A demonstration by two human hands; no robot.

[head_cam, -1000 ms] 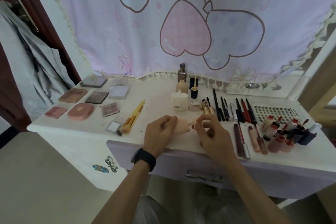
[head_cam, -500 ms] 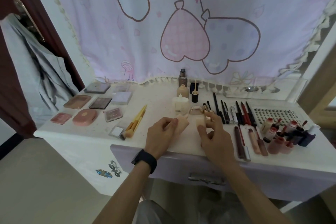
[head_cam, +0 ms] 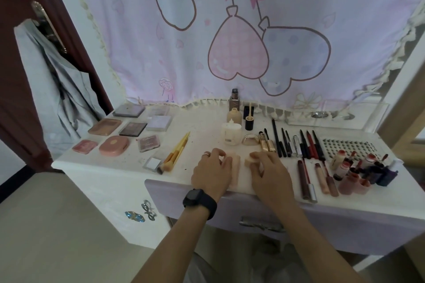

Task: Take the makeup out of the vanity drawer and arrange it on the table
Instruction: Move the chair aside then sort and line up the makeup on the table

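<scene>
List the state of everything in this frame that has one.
Left grip: curled round the tube, which lies on the table.
Right grip: fingers curled on a beige piece.
Drawer: shut.
Pink compact: closed.
Foundation bottle: upright, capped.
Brushes: lying flat.
Pencils: lying in a row.

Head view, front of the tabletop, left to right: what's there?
Round pink compact → yellow brushes → left hand → right hand pinching a beige sponge → long lip-gloss tubes → cluster of small bottles.
</scene>
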